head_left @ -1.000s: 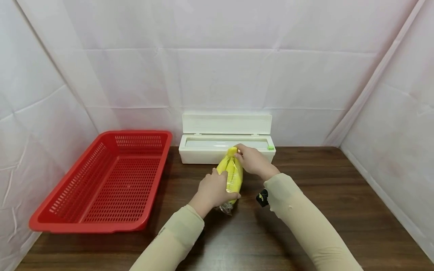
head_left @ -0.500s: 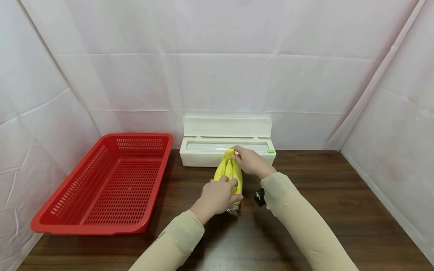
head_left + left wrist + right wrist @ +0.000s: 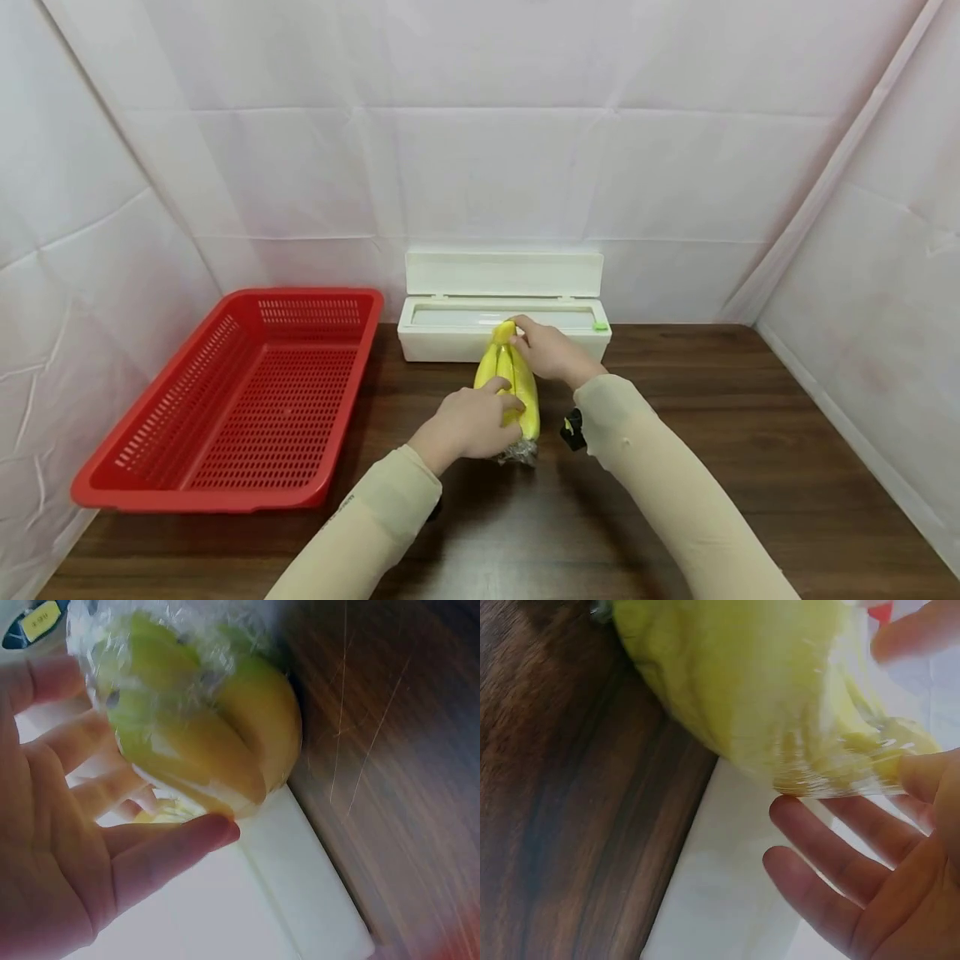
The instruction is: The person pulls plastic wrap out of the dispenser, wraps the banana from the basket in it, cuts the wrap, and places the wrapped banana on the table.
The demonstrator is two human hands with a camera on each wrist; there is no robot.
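A bunch of yellow bananas (image 3: 527, 392) wrapped in clear cling film stands tilted on the table, stem up, in the middle of the head view. Crumpled film (image 3: 521, 452) sticks out at its lower end. My right hand (image 3: 553, 354) pinches the stem between thumb and fingers; in the right wrist view its other fingers (image 3: 810, 892) are spread below the film. My left hand (image 3: 468, 421) lies against the near left side of the bunch, its fingers loosely extended. The left wrist view has the thumb (image 3: 180, 855) touching the wrapped bananas (image 3: 195, 750).
Behind the bananas stands a white cling film dispenser (image 3: 442, 346) with its lid raised and a green slider (image 3: 600, 327) at its right end. A red plastic basket (image 3: 202, 500) is on the left of the dark wooden table (image 3: 712, 433). White cloth walls enclose three sides.
My left hand has shifted a little left and its fingers have loosened on the bunch. The bananas have turned slightly, their stem moving left with my right hand.
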